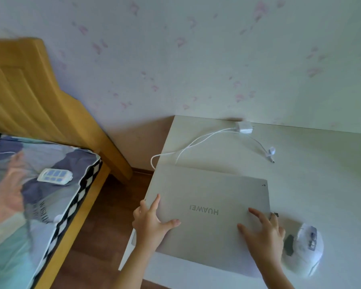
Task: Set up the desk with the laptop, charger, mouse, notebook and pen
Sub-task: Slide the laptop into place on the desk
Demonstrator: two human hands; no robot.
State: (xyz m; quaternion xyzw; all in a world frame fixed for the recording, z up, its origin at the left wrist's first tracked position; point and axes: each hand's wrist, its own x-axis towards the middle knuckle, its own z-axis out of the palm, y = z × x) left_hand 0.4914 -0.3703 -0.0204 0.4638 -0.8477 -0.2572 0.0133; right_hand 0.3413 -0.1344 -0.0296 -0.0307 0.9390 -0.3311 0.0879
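A closed silver laptop [208, 209] lies flat on the white desk [311, 174], its left edge hanging slightly over the desk's side. My left hand [152, 222] grips the laptop's left edge, thumb on the lid. My right hand [263, 232] rests spread on the lid near its right edge. A white mouse [306, 251] sits just right of that hand. Behind the laptop lies the white charger [245, 127] with its cable [198, 142] looping over the desk's left edge. No notebook or pen is in view.
A bed with a patterned cover [29, 197] and a wooden headboard [29, 90] stands to the left, across a strip of wooden floor. A small white and blue object [54, 176] lies on the bed. The wall runs directly behind the desk.
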